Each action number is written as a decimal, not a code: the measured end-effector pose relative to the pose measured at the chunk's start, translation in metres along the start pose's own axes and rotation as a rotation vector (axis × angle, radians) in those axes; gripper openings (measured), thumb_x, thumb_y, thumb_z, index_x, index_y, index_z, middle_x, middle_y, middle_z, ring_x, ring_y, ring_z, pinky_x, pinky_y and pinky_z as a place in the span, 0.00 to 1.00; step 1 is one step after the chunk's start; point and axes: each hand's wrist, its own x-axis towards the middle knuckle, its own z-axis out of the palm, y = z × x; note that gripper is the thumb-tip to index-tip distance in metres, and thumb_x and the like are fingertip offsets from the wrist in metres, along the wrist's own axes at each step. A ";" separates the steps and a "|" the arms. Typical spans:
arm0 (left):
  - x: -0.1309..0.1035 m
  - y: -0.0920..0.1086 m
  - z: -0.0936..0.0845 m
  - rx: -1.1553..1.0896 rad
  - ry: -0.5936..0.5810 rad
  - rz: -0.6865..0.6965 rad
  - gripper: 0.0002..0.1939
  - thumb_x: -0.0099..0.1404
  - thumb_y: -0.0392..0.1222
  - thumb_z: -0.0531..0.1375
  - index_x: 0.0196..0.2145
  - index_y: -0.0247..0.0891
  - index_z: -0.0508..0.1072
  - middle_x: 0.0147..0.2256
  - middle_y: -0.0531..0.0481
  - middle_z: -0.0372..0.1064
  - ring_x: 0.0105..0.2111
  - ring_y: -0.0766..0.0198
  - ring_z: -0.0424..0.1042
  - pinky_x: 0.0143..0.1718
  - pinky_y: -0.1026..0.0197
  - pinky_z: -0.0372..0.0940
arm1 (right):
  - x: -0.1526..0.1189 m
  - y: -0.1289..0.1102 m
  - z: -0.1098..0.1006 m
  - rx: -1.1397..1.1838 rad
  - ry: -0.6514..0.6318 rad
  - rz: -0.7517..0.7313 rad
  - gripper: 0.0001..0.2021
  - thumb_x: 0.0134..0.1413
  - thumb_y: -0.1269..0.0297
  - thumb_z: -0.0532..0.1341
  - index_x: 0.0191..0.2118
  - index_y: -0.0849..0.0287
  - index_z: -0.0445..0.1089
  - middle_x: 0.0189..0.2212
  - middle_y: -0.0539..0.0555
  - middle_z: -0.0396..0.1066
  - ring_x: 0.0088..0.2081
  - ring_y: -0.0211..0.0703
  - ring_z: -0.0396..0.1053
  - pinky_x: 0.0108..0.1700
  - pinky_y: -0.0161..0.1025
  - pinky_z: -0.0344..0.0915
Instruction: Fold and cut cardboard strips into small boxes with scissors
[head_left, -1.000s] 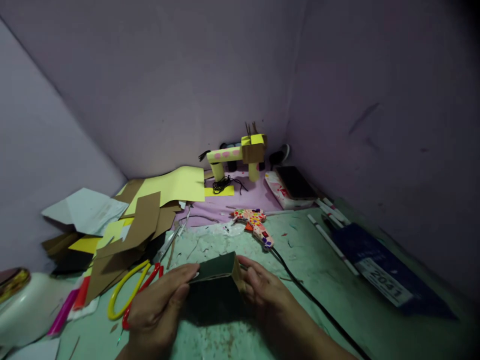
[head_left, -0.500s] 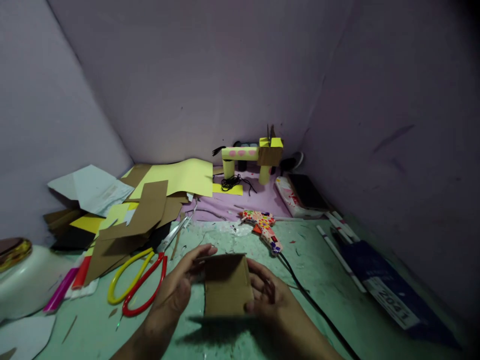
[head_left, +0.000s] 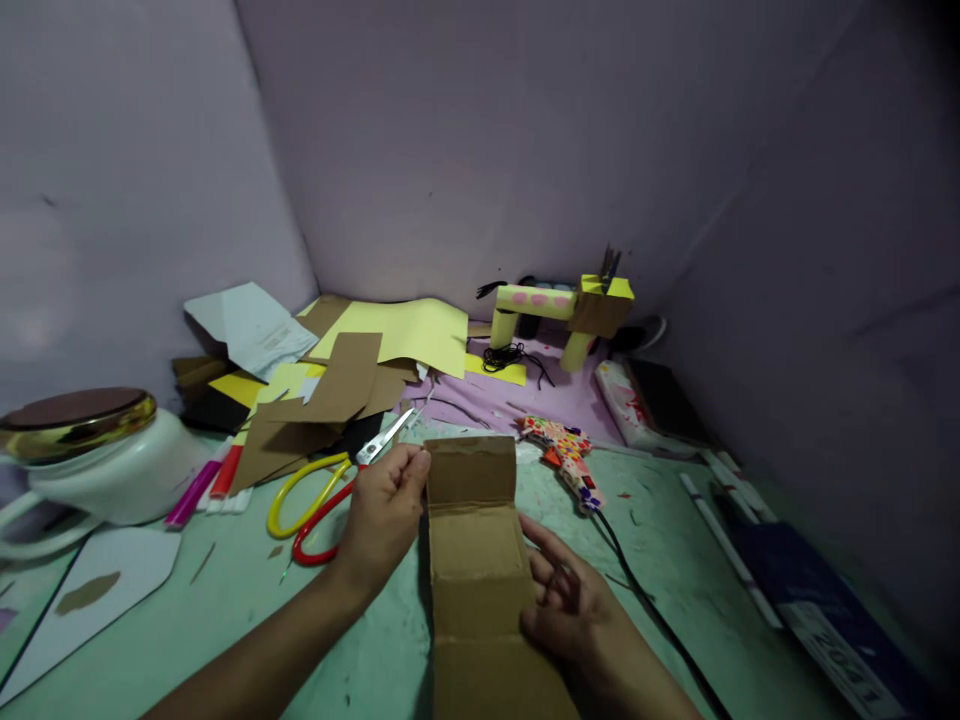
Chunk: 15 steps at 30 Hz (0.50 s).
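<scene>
A creased brown cardboard strip (head_left: 480,550) stretches from the middle of the table down past the lower edge of the view, its far panel tilted up. My left hand (head_left: 391,505) pinches the far left corner of it between thumb and fingers. Along the strip's right edge, my right hand (head_left: 566,590) grips with the thumb on top, its fingers curled at the side. Just left of my left hand lie scissors (head_left: 307,500) with one yellow and one red handle. A flower-patterned glue gun (head_left: 566,455) rests beyond my right hand.
Cardboard and paper scraps (head_left: 337,385) pile up at back left. A white lidded mug (head_left: 112,460) stands left, beside markers (head_left: 199,490). A yellow paper-and-cardboard animal figure (head_left: 551,300) stands at the back. The glue gun's black cord (head_left: 652,605) runs along the right, near a blue packet (head_left: 825,610).
The cardboard has gone from a folded box shape to an unfolded strip. My left hand has closed on its far corner. The view has shifted left.
</scene>
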 end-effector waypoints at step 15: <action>-0.011 0.003 0.003 -0.072 -0.058 -0.014 0.14 0.63 0.48 0.52 0.24 0.38 0.66 0.16 0.59 0.54 0.17 0.69 0.58 0.19 0.66 0.52 | -0.001 -0.007 0.042 0.026 -0.146 0.082 0.24 0.32 0.67 0.71 0.42 0.60 0.70 0.31 0.56 0.75 0.34 0.53 0.73 0.37 0.46 0.66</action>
